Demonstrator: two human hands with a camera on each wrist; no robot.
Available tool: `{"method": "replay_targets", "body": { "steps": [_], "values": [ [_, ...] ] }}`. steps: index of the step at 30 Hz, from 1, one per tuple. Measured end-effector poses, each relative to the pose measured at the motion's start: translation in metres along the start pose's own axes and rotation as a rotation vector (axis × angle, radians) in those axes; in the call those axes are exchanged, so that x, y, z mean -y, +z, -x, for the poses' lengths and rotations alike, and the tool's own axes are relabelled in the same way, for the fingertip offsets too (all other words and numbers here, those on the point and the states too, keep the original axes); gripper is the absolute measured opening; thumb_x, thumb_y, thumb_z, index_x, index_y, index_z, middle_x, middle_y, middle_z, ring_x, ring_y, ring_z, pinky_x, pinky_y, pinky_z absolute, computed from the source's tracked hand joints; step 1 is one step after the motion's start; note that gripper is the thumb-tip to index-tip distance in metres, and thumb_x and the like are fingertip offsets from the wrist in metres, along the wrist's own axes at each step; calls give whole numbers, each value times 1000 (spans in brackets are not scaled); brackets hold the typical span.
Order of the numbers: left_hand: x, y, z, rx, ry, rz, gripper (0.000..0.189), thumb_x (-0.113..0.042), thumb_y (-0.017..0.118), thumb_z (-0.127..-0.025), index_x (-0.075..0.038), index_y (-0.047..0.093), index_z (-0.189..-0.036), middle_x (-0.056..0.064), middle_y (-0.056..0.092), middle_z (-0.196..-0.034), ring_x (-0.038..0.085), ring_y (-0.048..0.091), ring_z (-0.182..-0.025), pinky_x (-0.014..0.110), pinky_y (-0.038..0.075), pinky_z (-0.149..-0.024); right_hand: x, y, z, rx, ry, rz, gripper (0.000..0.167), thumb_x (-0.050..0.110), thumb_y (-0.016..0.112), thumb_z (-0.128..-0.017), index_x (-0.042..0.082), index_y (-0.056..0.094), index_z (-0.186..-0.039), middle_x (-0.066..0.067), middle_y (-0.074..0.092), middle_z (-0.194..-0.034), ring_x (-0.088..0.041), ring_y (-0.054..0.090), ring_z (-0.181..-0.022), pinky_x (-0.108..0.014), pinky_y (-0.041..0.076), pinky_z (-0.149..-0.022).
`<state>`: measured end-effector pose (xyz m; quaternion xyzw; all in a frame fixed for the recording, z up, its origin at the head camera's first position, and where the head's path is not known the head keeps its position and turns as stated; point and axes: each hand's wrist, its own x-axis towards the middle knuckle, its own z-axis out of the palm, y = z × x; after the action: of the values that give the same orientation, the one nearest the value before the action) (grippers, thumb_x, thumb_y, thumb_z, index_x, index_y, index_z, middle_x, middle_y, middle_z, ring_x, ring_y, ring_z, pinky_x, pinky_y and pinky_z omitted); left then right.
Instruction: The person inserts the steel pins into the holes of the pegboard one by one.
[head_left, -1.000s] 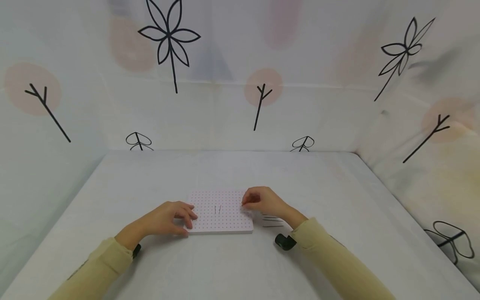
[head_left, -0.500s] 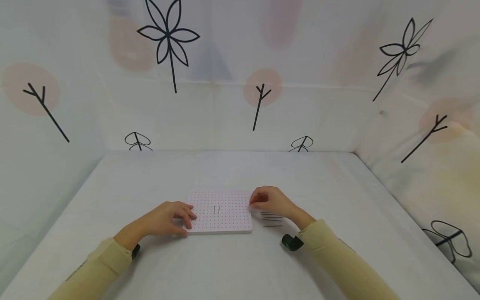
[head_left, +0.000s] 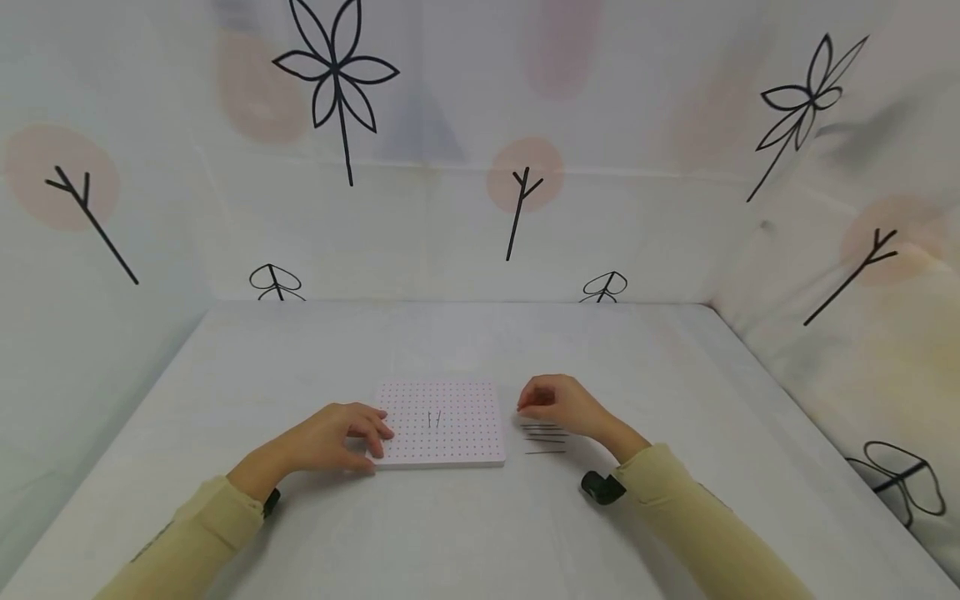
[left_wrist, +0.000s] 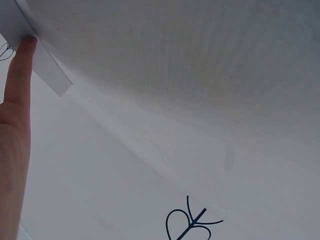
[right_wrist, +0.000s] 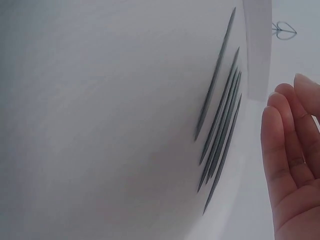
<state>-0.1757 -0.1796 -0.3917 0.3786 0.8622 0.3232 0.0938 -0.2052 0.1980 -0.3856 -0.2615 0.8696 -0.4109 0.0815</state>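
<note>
A white pegboard (head_left: 450, 442) with rows of small dots lies on the table, and two thin dark sticks (head_left: 434, 419) stand upright near its middle. My left hand (head_left: 341, 433) rests at the board's left edge, fingers spread; in the left wrist view one straight finger (left_wrist: 22, 75) touches the board's side. Right of the board lie several dark sticks (right_wrist: 220, 130), pointed at both ends, side by side. Over their far end hovers my right hand (head_left: 558, 404), fingers loosely bent. In the right wrist view its fingertips (right_wrist: 272, 117) come near each other with nothing visible between them.
A white cloth (head_left: 465, 533) covers the table. Printed fabric walls (head_left: 450, 225) with plant drawings stand at the back and sides. A dark wrist camera (head_left: 602, 487) sticks out below the right sleeve.
My right hand has moved rightward from the board's right edge to the loose sticks, showing more of the board. The left hand, board and standing sticks stay in place.
</note>
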Motion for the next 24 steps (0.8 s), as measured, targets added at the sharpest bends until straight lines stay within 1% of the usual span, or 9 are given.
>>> {"method": "replay_targets", "body": {
  "steps": [7,12,19,24],
  "values": [
    [1,0,0,-2,-8,7,15,-14,80,-71,-22,69,-79,-5,66,-106,29,50,-118,40,43,-95,-7,-6,5,-14,37,56,8,4,68,-83,10,65,-86,4,64,-84,-13,59,-79,-29,50,-76],
    [0,0,1,1,-14,15,15,-13,80,-72,-22,69,-78,-5,66,-106,29,50,-118,39,44,-95,-12,-11,7,-16,40,95,7,4,68,-82,9,66,-87,3,64,-85,-14,59,-79,-30,50,-75],
    [-2,0,0,3,-20,1,15,-14,80,-72,-22,69,-79,-5,66,-106,28,50,-118,45,41,-97,-20,-17,3,11,32,117,9,3,70,-81,7,66,-88,2,63,-85,-14,58,-79,-28,50,-72],
    [-2,0,1,4,-33,6,15,-13,80,-72,-21,69,-78,-5,66,-106,28,50,-119,44,41,-97,-24,-18,0,47,52,126,10,4,71,-80,8,66,-87,3,62,-84,-14,55,-78,-27,50,-71]
  ]
}}
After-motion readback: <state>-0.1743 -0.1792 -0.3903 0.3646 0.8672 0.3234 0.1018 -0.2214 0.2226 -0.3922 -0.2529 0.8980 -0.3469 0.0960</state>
